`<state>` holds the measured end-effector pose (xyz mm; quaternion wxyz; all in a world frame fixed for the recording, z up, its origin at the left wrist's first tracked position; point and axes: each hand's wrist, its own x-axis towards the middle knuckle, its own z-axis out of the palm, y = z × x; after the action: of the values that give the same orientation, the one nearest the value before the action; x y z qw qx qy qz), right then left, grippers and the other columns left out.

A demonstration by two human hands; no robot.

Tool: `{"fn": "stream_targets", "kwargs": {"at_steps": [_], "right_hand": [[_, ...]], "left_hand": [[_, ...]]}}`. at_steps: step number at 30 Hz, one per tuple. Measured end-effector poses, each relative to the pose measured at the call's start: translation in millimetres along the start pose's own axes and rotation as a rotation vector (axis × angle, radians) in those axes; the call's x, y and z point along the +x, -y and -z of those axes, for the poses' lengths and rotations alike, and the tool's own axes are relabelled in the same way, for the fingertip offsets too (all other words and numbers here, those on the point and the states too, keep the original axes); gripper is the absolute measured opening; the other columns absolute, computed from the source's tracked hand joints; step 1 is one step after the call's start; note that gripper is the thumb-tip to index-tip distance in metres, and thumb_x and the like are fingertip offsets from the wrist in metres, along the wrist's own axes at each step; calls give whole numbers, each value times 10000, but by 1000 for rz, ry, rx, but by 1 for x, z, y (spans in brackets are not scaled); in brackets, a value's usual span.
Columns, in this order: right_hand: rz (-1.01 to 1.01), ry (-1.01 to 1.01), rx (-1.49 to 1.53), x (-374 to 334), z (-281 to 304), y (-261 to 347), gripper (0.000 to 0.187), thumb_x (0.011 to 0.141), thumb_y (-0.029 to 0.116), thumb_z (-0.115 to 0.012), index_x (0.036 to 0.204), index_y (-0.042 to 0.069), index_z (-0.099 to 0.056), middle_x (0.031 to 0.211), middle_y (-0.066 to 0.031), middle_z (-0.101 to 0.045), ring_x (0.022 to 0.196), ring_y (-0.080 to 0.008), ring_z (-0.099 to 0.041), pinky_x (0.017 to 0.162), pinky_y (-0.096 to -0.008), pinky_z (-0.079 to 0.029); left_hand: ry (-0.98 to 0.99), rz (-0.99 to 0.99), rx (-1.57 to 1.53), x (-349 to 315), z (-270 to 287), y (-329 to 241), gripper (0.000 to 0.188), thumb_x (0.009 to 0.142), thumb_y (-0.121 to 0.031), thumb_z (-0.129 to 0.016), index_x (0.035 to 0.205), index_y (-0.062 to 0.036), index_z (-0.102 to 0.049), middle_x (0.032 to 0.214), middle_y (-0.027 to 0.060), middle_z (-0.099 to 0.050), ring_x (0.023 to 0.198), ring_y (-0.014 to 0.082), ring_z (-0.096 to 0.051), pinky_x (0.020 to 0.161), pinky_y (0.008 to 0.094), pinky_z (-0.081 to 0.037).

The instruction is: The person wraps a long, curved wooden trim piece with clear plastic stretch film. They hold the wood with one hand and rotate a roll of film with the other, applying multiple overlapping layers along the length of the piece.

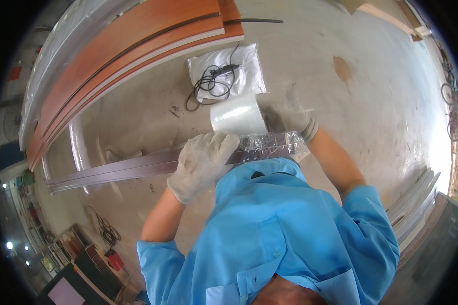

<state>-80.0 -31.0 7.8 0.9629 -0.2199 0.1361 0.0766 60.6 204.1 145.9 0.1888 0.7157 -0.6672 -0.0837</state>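
Note:
A long bundle of brownish, flat-sided strips (pixel 122 169) runs from in front of my body far out to the left. Over its near end, clear plastic film (pixel 269 146) is wrapped in wrinkled layers. My left hand (pixel 203 160), in a pale work glove, is closed over the bundle just left of the film. Just beyond the bundle is a wide roll of clear stretch film (pixel 237 115). At the roll's right end is my gloved right hand (pixel 288 118), its fingers partly hidden at the core and one digit pointing up, slightly blurred.
A white sack (pixel 254 66) lies on the floor ahead, with a corded black tool (pixel 224 70) on it. Orange-brown panels (pixel 137 38) are stacked at the far left. Pale long strips (pixel 417 203) lie at the right. A coiled cable (pixel 108 232) rests at the lower left.

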Motion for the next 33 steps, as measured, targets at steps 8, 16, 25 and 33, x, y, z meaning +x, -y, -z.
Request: {"fn": "stream_targets", "kwargs": {"at_steps": [8,16,25,33], "right_hand": [[36,191,118,-44,58,-87,960,927,730,-588,1537,6,-428,1478,-206,-537,1340,-320,-541,1143,-457,-437],[-116,-127,-728,-109,7,-69,927,960,681,-585,1541,-19,-411,1503,-213,-519,1361,-325,-535,1143,-461,-453],[419,90,-443,-89,-90,-10,894,997,639,-566,1544,-47,-392,1529,-219,-502,1380,-333,-530,1139,-463,-472],[352,-28,-558,-41,-76,62,1096,929,842,-409,1559,-53,-354,1558,-226,-464,1388,-364,-510,1206,-496,-360]], "left_hand": [[-17,17,13,16,0,16,380,734,-31,-722,1073,-77,-558,892,113,-645,822,348,-682,674,465,-541],[-57,92,-5,25,-10,32,392,738,-95,-761,1072,-60,-560,1015,152,-634,827,359,-699,694,463,-568],[122,110,14,-5,11,27,481,764,-189,-760,1216,-84,-633,986,134,-666,930,348,-707,845,454,-563],[154,215,90,-74,1,52,382,686,-113,-767,1037,-77,-618,873,110,-666,860,356,-658,778,460,-514]]}}
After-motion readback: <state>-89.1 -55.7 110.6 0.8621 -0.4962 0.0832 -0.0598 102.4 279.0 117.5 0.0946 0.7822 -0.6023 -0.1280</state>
